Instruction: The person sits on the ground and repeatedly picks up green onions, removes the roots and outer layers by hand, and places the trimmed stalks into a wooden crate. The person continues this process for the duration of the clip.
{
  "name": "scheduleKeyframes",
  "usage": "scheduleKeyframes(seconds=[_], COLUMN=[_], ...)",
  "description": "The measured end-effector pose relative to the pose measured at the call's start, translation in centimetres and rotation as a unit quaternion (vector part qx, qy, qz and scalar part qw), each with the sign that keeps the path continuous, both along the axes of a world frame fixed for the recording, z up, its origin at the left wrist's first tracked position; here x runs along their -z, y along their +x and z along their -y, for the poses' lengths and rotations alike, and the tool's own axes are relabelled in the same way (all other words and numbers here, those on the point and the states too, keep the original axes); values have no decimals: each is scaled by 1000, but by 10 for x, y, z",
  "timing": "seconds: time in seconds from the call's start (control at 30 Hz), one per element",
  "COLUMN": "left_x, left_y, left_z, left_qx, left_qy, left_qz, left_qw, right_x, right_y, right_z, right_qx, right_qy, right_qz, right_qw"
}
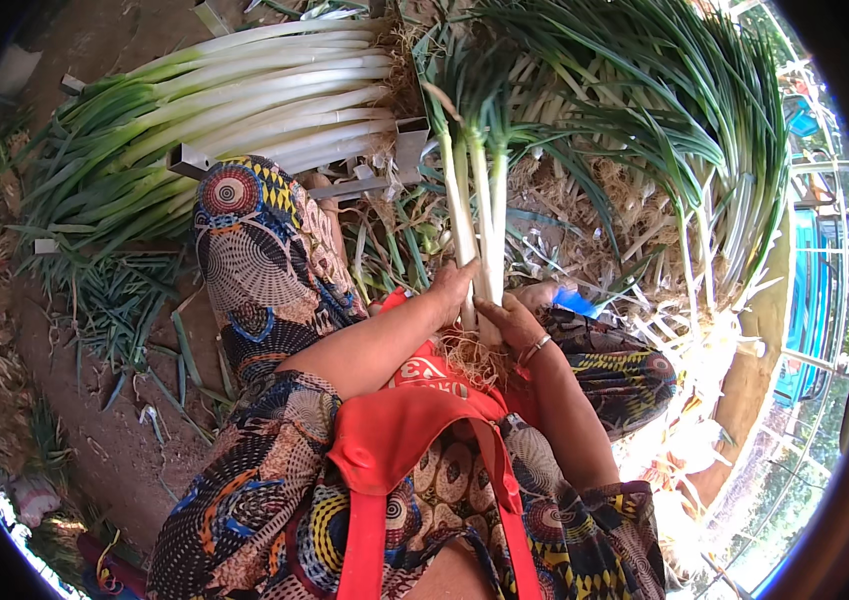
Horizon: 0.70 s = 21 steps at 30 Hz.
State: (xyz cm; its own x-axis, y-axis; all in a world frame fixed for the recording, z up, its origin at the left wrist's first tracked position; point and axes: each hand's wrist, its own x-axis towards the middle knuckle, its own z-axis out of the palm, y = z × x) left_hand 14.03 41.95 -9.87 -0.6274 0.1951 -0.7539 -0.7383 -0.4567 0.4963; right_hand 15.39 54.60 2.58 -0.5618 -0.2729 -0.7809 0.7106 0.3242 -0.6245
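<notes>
Both hands hold several long green onions (494, 225) upright in front of my red apron (394, 427). My left hand (454, 289) is closed around a white stalk on the left of the bunch. My right hand (514, 322), with a bracelet at the wrist, grips the white lower stalks on the right. Tangled brown roots (469, 356) hang below the hands over the apron. The dark green leaves point away from me, towards the top of the view.
Pale, clean-looking green onions (282, 90) lie stacked at the upper left in a metal frame (188, 161). A large heap of leafy green onions (664, 97) with roots fills the upper right. Cut leaves (120, 307) and peelings (409, 247) litter the ground.
</notes>
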Motion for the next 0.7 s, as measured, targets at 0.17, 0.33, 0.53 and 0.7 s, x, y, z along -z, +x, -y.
scheduleKeyframes(seconds=[0.17,0.33,0.53,0.7], left_x=[-54,-58,-58,-71], left_y=[-6,0,-12,-69], left_z=[10,19,8,25], left_qx=[61,82,71,-67], left_qy=[91,169,135,294], left_qz=[37,44,17,-39], left_qw=[993,981,988,953], right_x=[22,-23,-47,-108], right_y=[8,15,20,49], right_z=[-22,-9,2,-24], right_qx=[26,96,158,50], right_qy=[-112,-150,-100,-96], right_qz=[35,116,123,109], right_qw=[993,977,975,988])
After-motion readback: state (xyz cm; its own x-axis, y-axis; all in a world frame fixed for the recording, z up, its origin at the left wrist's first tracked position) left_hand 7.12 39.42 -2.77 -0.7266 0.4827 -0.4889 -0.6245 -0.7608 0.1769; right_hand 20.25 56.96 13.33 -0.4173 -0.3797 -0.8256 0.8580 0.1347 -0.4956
